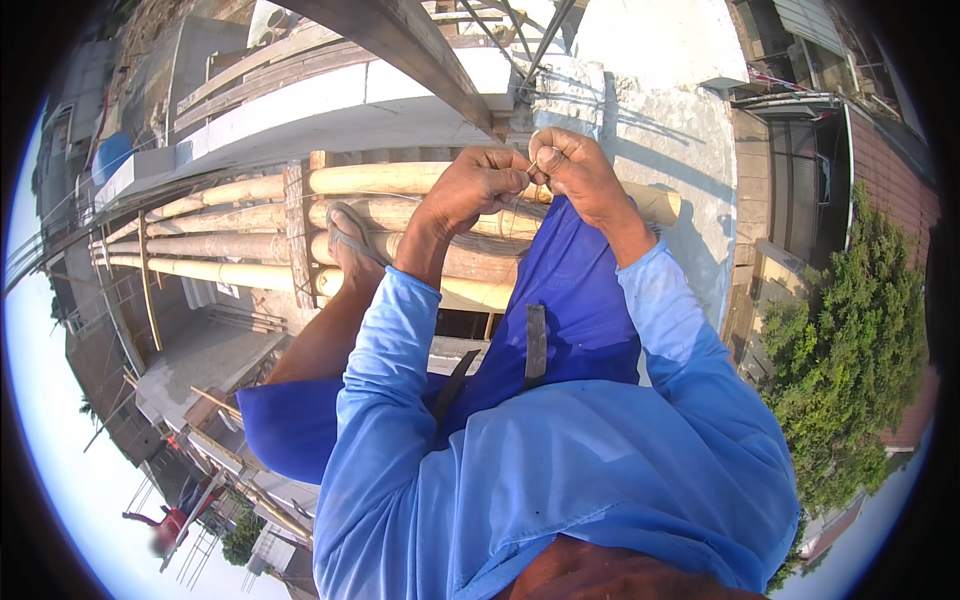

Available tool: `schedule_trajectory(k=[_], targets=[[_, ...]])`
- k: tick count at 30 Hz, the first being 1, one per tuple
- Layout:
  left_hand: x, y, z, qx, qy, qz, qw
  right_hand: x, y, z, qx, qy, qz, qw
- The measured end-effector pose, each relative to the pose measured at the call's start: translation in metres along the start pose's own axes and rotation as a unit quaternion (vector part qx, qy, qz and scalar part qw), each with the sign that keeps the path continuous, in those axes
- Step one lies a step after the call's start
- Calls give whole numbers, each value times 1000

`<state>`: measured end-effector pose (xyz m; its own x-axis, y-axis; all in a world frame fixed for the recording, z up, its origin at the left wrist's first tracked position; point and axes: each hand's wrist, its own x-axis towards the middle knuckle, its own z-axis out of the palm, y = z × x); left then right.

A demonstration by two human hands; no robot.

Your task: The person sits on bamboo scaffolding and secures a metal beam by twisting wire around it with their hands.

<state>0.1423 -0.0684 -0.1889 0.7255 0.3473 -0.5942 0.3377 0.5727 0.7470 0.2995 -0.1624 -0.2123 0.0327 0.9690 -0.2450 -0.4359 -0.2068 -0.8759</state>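
Both hands meet in front of me above the bamboo poles, fingertips almost touching. My left hand is closed, pinching a thin brownish wire between thumb and fingers. From the other side my right hand pinches the same wire, its fingers curled. Loose loops of thin strand hang just below the left fingers, in front of the poles. My fingers hide the ends of the wire, and whether it goes round a pole I cannot tell.
My sandalled foot rests on the bamboo beside an upright wooden batten. A thick beam slants in overhead toward my hands. Beyond the poles runs a white block wall. A concrete ledge lies right, with a leafy tree below.
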Motion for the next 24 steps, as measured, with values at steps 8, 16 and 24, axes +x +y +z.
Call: schedule_trajectory(k=[8,16,24], targets=[[-5,16,8,196,27,99,975,-3,0,-7,81,-41,61,994],[3,-7,18,85,43,141,985,-2,5,-8,102,-33,22,994],[3,-4,39,545,254,345,720,2,8,4,-38,59,62,996]])
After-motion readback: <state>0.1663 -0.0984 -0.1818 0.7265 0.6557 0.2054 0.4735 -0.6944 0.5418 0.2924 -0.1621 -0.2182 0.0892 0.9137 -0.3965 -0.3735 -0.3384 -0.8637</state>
